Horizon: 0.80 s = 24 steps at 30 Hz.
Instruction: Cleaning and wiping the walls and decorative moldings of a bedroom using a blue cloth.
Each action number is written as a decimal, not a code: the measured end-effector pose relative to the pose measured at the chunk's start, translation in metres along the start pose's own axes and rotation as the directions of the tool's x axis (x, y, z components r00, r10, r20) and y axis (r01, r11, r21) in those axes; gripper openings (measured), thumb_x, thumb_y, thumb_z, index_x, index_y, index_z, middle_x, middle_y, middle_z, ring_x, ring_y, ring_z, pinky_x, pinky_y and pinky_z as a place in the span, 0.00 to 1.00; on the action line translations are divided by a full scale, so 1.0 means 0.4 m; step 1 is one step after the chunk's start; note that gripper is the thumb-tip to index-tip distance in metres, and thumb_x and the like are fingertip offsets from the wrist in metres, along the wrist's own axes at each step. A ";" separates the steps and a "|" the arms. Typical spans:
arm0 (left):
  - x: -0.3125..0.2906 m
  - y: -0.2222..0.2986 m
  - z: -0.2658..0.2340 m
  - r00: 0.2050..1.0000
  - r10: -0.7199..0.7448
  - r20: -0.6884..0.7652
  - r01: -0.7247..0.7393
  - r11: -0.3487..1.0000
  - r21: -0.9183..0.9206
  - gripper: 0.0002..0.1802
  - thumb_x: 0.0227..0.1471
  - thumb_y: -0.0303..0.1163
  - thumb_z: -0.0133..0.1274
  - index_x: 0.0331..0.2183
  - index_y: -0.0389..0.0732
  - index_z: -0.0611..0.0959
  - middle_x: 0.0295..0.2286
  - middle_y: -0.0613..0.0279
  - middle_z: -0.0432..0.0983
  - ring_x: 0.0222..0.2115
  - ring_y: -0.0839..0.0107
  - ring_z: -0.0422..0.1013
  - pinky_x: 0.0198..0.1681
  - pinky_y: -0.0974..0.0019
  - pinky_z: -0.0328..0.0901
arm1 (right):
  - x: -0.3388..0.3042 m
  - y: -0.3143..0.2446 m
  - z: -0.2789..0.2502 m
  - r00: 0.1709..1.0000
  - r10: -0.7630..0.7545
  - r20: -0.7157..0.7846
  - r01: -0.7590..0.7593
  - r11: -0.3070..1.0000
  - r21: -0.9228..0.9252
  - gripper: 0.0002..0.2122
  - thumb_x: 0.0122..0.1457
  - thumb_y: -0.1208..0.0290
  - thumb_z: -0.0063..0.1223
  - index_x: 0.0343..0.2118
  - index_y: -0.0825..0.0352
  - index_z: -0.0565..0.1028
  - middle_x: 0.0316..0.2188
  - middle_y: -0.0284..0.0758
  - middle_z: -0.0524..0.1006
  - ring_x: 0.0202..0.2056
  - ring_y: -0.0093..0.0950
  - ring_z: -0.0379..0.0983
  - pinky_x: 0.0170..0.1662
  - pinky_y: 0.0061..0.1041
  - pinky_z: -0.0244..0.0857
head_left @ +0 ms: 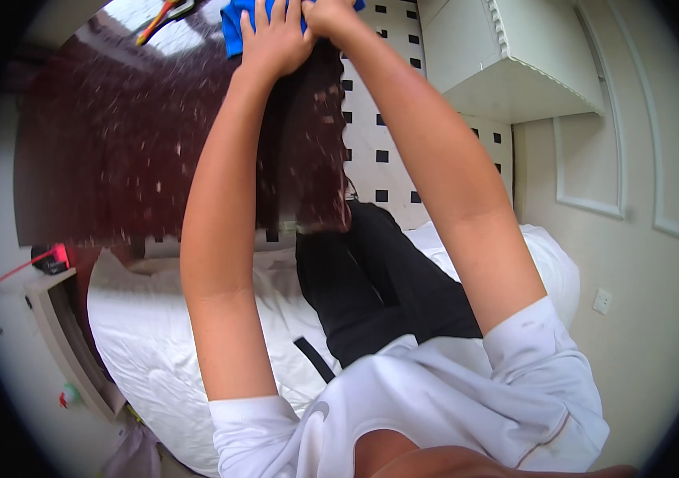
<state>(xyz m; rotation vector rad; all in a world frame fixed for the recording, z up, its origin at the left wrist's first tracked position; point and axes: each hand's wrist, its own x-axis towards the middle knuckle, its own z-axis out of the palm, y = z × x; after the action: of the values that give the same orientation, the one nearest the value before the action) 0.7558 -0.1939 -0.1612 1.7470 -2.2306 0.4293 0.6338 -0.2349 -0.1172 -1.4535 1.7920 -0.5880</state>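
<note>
At the upper edge of the head view, a bright blue cloth (232,33) lies on a glossy dark red table (140,143). My left hand (277,41) rests palm down on the cloth, fingers spread and pointing away from me. Just to its right, my right hand (330,17) bears on the cloth with its fingers bent. The frame's edge cuts off part of those fingers and the far side of the cloth. Both arms are stretched out far in front of me.
A yellow and red handled tool (156,22) lies on the table's far left. To the right stands a white cabinet (547,88) over a floor with black squares (382,155). I sit on a white-covered bed (148,334). A low shelf unit (76,342) is at left.
</note>
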 end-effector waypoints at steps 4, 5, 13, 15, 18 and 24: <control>-0.258 0.219 -0.135 0.992 -0.117 0.038 0.119 0.990 -0.072 0.42 0.57 0.59 0.35 0.63 0.40 0.55 0.63 0.47 0.46 0.63 0.39 0.40 0.60 0.33 0.36 | -0.262 0.133 -0.044 0.992 -0.127 0.026 0.129 0.987 -0.100 0.48 0.54 0.54 0.56 0.63 0.75 0.35 0.62 0.56 0.47 0.57 0.51 0.58 0.56 0.42 0.61; -0.331 0.244 -0.177 0.985 -0.152 0.081 0.159 0.984 -0.078 0.42 0.57 0.59 0.36 0.63 0.41 0.53 0.63 0.49 0.44 0.64 0.41 0.38 0.61 0.33 0.34 | -0.341 0.149 -0.044 0.989 -0.140 0.040 0.142 0.988 -0.066 0.48 0.54 0.55 0.56 0.63 0.75 0.34 0.62 0.57 0.46 0.57 0.52 0.57 0.56 0.41 0.61; -0.672 0.278 -0.386 0.989 -0.043 0.143 0.045 0.999 -0.009 0.40 0.48 0.39 0.54 0.60 0.43 0.59 0.62 0.52 0.49 0.63 0.50 0.45 0.62 0.44 0.46 | -0.797 0.269 0.000 0.939 -0.293 0.179 0.316 0.941 -0.120 0.50 0.50 0.65 0.60 0.62 0.80 0.32 0.60 0.65 0.40 0.60 0.61 0.48 0.61 0.41 0.54; -0.597 0.294 -0.405 0.990 0.009 0.141 -0.007 1.000 -0.014 0.37 0.48 0.37 0.54 0.59 0.42 0.61 0.61 0.53 0.51 0.61 0.49 0.49 0.61 0.47 0.49 | -0.776 0.292 0.004 0.944 -0.329 0.033 0.330 0.944 -0.021 0.48 0.50 0.68 0.57 0.61 0.82 0.33 0.61 0.66 0.37 0.61 0.63 0.43 0.64 0.42 0.44; -0.597 0.298 -0.418 0.999 0.032 0.033 -0.031 0.999 -0.040 0.29 0.47 0.32 0.52 0.53 0.44 0.68 0.53 0.58 0.62 0.51 0.51 0.63 0.54 0.55 0.60 | -0.789 0.269 -0.015 0.961 -0.271 0.059 0.260 0.954 0.148 0.45 0.52 0.66 0.51 0.61 0.83 0.33 0.61 0.67 0.38 0.61 0.63 0.42 0.66 0.44 0.39; -0.518 0.298 -0.412 0.997 0.040 0.067 -0.054 0.973 0.222 0.25 0.46 0.36 0.53 0.49 0.53 0.69 0.46 0.61 0.62 0.43 0.57 0.62 0.42 0.58 0.61 | -0.743 0.238 -0.016 0.989 -0.149 0.012 0.139 0.947 0.291 0.39 0.57 0.64 0.41 0.62 0.80 0.35 0.59 0.65 0.47 0.59 0.60 0.50 0.63 0.46 0.47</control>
<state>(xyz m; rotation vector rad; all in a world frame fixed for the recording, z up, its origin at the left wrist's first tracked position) 0.6937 0.0827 -0.0987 1.8411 -2.3495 0.6703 0.5940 0.0743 -0.1069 -1.3873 1.5077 -0.8575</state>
